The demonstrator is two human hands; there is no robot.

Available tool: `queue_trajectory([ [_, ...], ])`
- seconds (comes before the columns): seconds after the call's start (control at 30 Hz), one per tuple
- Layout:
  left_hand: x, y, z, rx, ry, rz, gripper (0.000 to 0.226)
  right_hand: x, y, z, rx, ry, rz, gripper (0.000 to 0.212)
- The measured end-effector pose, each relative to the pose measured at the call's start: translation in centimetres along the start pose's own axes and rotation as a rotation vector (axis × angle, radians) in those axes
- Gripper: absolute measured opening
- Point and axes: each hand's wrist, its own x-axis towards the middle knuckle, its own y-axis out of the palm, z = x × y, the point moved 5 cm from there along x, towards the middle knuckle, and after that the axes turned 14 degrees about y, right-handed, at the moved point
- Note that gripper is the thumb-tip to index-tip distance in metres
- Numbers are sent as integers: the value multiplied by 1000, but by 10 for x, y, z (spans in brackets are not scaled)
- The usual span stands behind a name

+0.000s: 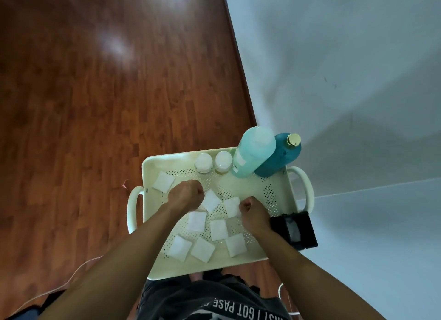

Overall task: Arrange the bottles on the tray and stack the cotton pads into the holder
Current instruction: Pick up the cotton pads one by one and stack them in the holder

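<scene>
A cream perforated tray (272,195) with two handles holds several white square cotton pads scattered over its floor, one at the far left (163,181). Along its far edge stand two small white-capped bottles (203,162) (223,160), a tall pale-teal bottle (254,151) and a dark-teal bottle with a gold cap (284,156). A black holder (296,229) with a pad inside sits at the tray's right edge. My left hand (186,195) is curled at the edge of a pad (211,200). My right hand (254,212) pinches the edge of another pad (231,207).
The tray stands over a red-brown wooden floor (95,104), close to a white wall (346,80) on the right. A white cable (71,279) runs on the floor at the lower left. My dark printed shirt (214,300) fills the bottom.
</scene>
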Motion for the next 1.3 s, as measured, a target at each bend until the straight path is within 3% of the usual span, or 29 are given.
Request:
queue_trajectory([
  [0.23, -18, -5, 11, -199, -24, -78, 13, -9, -15, 20, 38, -116, -58, 12],
  [0.5, -40, -5, 14, -592, -114, -264, 12, -38, -53, 39, 58, -303, -172, 13],
  [0.8, -67, 8, -19, -935, -183, -411, 10, -82, -107, 44, 211, -415, -155, 10],
  [1.07, -83, 25, -40, -1116, -218, -428, 13, -84, -166, -8, 400, -273, -82, 15],
  [1.3, -94, 35, -54, -1193, -227, -408, 14, -77, -190, -96, 318, -107, -118, 12],
])
